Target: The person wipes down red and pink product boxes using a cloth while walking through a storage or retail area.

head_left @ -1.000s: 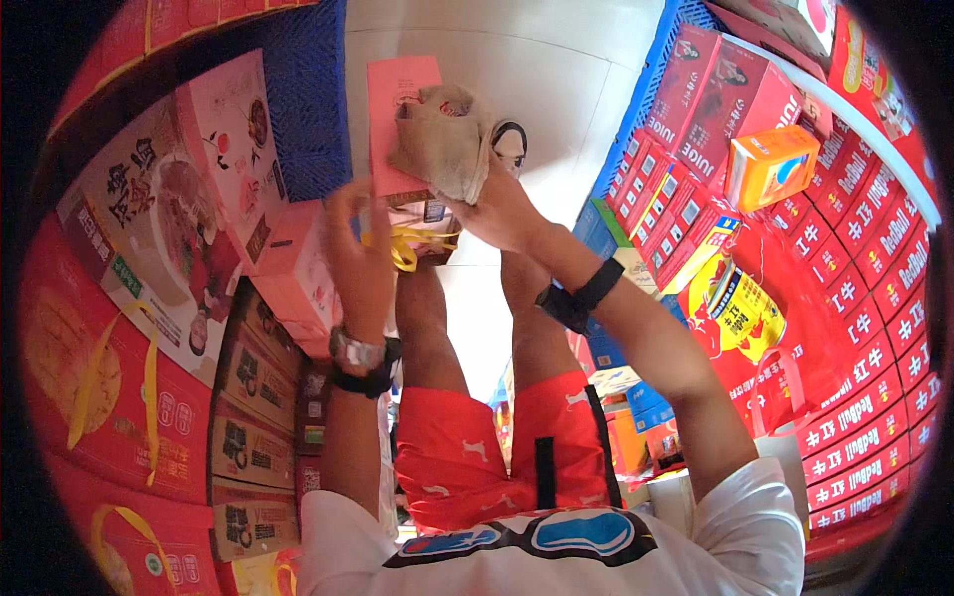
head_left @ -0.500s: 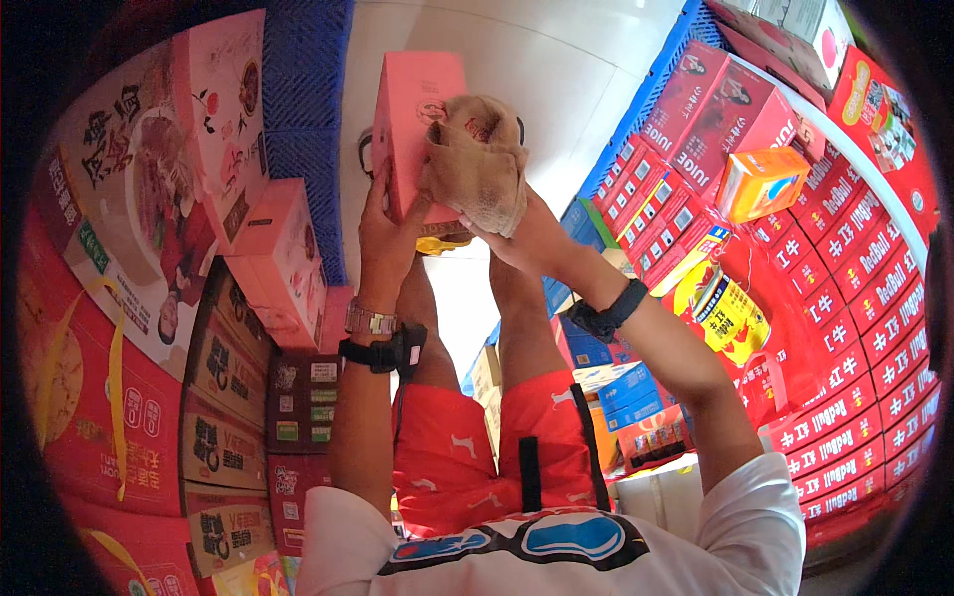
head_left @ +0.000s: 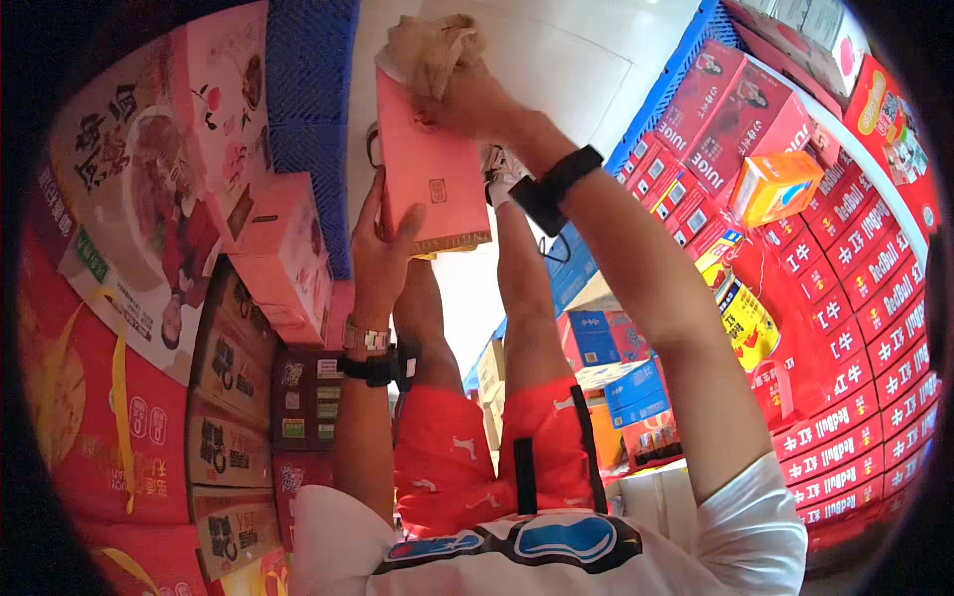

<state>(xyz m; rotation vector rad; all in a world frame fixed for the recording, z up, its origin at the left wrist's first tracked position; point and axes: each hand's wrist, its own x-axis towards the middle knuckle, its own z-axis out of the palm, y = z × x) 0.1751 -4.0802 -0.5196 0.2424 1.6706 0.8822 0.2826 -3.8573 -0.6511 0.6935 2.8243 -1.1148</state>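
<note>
A tall pink gift box (head_left: 434, 189) is held up in front of me over the pale floor, its upper end pointing away. My left hand (head_left: 386, 236) grips its lower left edge, with the thumb on the facing side and the fingers hidden behind. At the far end, my right hand (head_left: 484, 104) is closed on a crumpled tan cloth (head_left: 429, 48) that lies over the box's top edge. Motion blurs the right hand a little. A dark cord handle loop (head_left: 374, 146) sticks out beside the box's left side.
Stacked pink gift boxes (head_left: 283, 260) and brown cartons (head_left: 231, 447) line my left, by a blue plastic pallet (head_left: 309, 179). On the right stand red drink cartons (head_left: 845, 338), an orange box (head_left: 777, 187) and a yellow can (head_left: 750, 323). Blue boxes (head_left: 636, 395) sit lower right.
My right hand has moved the cloth from the box's right side up to its far top end. The box has tilted, showing more of its broad face. My left hand still holds it.
</note>
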